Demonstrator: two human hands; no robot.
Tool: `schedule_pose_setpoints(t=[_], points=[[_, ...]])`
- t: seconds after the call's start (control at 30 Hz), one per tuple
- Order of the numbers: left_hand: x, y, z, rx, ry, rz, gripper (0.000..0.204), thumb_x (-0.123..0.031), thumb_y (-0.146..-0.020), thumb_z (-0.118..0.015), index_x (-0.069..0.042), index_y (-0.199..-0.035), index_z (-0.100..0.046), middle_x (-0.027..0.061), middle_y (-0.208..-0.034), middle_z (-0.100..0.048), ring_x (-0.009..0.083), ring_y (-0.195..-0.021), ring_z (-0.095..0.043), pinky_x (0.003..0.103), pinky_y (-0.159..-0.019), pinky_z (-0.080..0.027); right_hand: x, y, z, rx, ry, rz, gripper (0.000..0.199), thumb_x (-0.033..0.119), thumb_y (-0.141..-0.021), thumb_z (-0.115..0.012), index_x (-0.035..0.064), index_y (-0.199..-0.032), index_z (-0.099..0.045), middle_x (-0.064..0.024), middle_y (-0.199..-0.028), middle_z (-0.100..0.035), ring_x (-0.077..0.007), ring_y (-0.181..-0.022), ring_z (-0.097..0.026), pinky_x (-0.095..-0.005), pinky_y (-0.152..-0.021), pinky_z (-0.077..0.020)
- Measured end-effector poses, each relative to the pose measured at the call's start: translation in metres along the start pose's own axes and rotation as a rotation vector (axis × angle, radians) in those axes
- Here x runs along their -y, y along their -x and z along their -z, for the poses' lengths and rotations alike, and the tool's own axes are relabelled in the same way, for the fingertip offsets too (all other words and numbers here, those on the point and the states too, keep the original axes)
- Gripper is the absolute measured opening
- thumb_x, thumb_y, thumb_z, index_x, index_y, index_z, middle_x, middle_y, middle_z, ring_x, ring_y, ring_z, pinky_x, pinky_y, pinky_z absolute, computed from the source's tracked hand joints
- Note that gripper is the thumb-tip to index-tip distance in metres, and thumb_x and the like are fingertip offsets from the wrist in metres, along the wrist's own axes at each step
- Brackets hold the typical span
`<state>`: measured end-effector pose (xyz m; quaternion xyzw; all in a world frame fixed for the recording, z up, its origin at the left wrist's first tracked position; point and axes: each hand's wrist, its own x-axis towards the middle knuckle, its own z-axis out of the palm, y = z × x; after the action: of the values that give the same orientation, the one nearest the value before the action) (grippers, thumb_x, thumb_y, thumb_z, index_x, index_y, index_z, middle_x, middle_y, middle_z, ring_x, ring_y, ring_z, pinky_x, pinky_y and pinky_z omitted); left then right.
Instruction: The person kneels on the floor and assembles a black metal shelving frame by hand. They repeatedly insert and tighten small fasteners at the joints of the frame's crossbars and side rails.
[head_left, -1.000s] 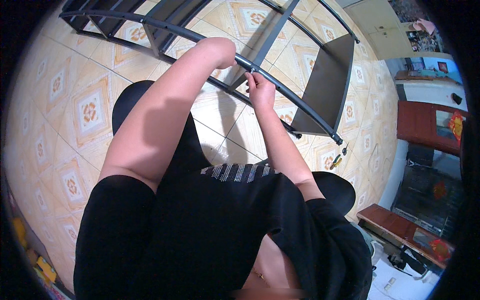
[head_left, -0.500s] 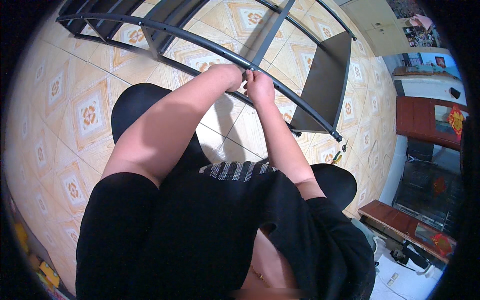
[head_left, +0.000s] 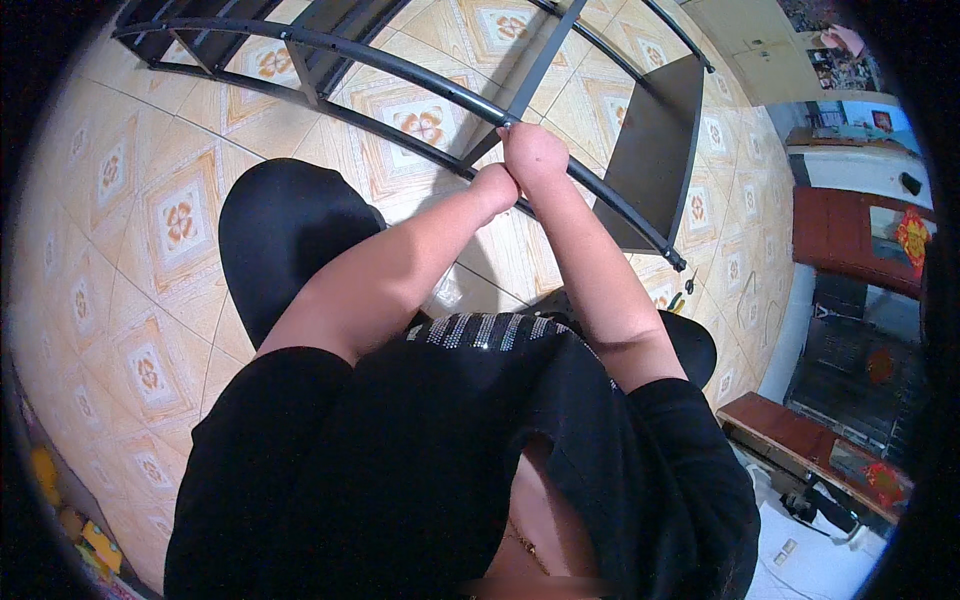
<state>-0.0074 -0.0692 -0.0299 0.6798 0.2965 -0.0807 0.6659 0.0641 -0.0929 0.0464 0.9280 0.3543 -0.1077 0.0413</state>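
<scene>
A black metal shelf rack lies on its side on the floor in front of me, with curved tubes and dark shelf boards. At its near upper tube, where a cross board meets it, my right hand is closed, its fingertips at the joint. What it pinches there is too small or hidden to make out. My left hand is just below it, against the right wrist and close to the lower tube. Its fingers are hidden behind the right hand.
A dark end panel stands at the rack's right end. Yellow-green handled pliers and small black scissors lie on the tiled floor by my right knee. A clear plastic bag is between my legs. Reddish-brown wooden furniture is on the right.
My left hand has drawn down and back from the tube to beside my right wrist. The right hand has moved slightly up and right, turning over at the joint.
</scene>
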Motion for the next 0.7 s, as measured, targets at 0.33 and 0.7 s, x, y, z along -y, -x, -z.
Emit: schedule_pose_setpoints(t=[0.33, 0.7], points=[[-0.015, 0.008, 0.026, 0.157, 1.034, 0.087, 0.024, -0.018, -0.099, -0.032, -0.007, -0.109, -0.051, 0.0065, -0.104, -0.061, 0.0206, -0.099, -0.060, 0.036, -0.082, -0.046, -0.006, -0.036, 0.039, 0.216, 0.117, 0.123, 0.052, 0.057, -0.066, -0.073, 0.0093, -0.085, -0.071, -0.0084, -0.080, -0.068, -0.0260, -0.076, -0.066, -0.0370, -0.067, -0.0526], [-0.020, -0.036, 0.029, 0.227, 1.427, 0.446, 0.029, -0.026, -0.092, -0.052, -0.013, -0.068, -0.039, -0.0037, -0.054, -0.030, 0.0100, -0.046, -0.033, 0.027, -0.056, -0.041, -0.042, -0.064, -0.008, 0.118, -0.350, 0.114, 0.058, 0.057, -0.051, -0.083, 0.0059, -0.068, -0.061, -0.0097, -0.067, -0.063, -0.0205, -0.062, -0.058, -0.0354, -0.062, -0.0485]])
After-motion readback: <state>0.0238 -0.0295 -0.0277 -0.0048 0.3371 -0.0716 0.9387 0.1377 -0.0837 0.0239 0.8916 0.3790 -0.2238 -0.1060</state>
